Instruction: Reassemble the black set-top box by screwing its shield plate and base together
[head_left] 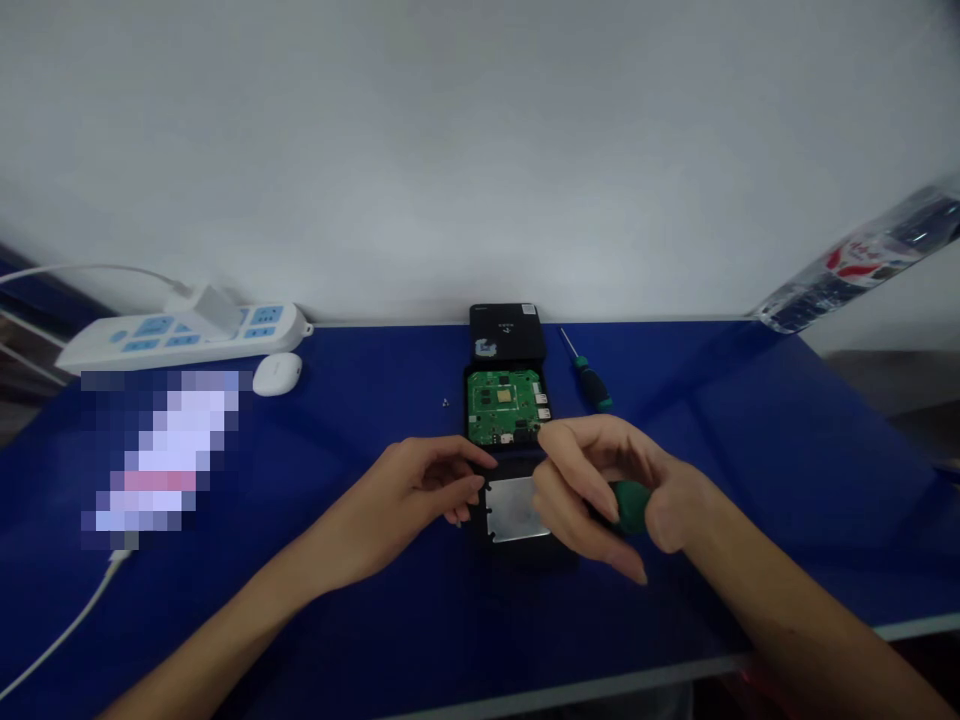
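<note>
A bare metal plate (516, 510), notched along its left side, lies on a black panel (517, 466) near the front of the blue worktop (375, 390), between the person's two hands. The right hand (581, 480) is closed around a green tool handle (631, 507) above the plate's right part, hiding that end; the tool's shaft cannot be made out. The left hand (420, 480) is at the panel's left side, fingers loosely curved, with thumb and index finger parted; whether the tips touch the panel is hard to tell.

Just behind the panel, a green circuit board (484, 415) sits in a black casing (466, 400), with metal ports along its right side and a pale square chip near its middle. Directly behind that is a flat black box (506, 340) with a small logo, a white label and a greyish patch. A few tiny screws (445, 403) lie to the left of the casing. To its right rests a green-handled screwdriver (590, 378), tip toward the wall (450, 150).

Farther left are a white earbud case (277, 374), a white power strip (274, 340) carrying a plug adapter (210, 308), and a pixelated device (161, 450) with a white cable (82, 620). A labelled plastic bottle (855, 255) appears slanted at the back right.
</note>
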